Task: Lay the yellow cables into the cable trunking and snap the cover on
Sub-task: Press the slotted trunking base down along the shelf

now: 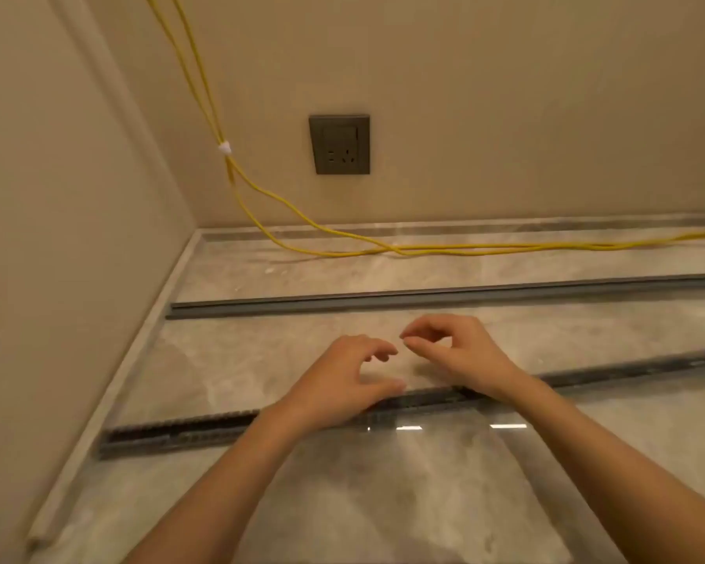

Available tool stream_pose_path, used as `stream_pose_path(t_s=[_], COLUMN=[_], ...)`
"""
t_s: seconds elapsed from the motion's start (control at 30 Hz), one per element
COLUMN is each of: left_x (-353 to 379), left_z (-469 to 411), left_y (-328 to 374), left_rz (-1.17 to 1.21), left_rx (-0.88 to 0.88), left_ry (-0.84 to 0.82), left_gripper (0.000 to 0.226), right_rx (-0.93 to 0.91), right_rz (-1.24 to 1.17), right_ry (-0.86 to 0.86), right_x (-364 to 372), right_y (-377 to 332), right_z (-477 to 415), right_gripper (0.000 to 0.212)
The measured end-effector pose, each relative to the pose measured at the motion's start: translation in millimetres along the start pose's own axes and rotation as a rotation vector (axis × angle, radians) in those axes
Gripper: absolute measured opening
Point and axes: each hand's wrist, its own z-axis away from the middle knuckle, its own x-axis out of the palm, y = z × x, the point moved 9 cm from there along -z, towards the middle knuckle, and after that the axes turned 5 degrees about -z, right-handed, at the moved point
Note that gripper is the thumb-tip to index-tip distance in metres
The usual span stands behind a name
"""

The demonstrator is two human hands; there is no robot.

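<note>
Head view: our two empty hands hover over the slotted trunking on the marble floor.

Our left hand (pixel 342 376) and right hand (pixel 452 352) hold nothing, fingers loosely curled, above the open trunking (pixel 180 431). The cover (pixel 383 300) lies apart toward 12 o'clock. Beyond it the yellow cables (pixel 424 249) run along the floor by the wall, rising at 11 o'clock past a grey socket (pixel 339 144).

Beige walls (pixel 505 95) meeting at a corner, grey wall socket (pixel 339 144), glossy marbled grey floor tiles (pixel 383 502), pale skirting (pixel 110 392), warm light
</note>
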Motion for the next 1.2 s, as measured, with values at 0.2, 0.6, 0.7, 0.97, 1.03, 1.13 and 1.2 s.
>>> stream_pose_path(t_s=[0.2,0.6,0.7,0.97,1.03,1.13,1.2], left_x=[44.3,53.0,41.6,-6.2,-19.8,-33.1,-37.6], left_z=[-1.7,-3.0,-6.7,-48.4,-65.3,-90.3,-106.5], left_y=[19.9,56.6,68.3,96.2,99.2,97.5,92.2], left_rz=[-0.474,-0.683,-0.672,-0.765,-0.756,-0.718,-0.706], left_rx=[0.147,0.265,0.287,0.318,0.306,0.287,0.283], left_ry=[-0.057,0.157,0.219,0.368,0.394,0.407,0.404], left_gripper=[0.071,0.037,0.033,0.031,0.032,0.031,0.031], right_rx=[-0.060,-0.260,-0.303,-0.397,-0.403,-0.408,-0.426], right_rz=[0.331,0.766,0.746,0.754,0.783,0.792,0.796], right_ry=[0.028,0.145,0.324,0.497,0.513,0.526,0.541], right_x=[-26.3,-44.2,-61.2,-106.9,-118.7,-133.2,-140.4], right_y=[18.5,38.2,28.9,9.0,8.5,12.3,15.7], right_z=[23.7,72.5,72.7,43.8,26.1,-1.0,-17.7], right_gripper=[0.032,0.050,0.048,0.050,0.050,0.050,0.048])
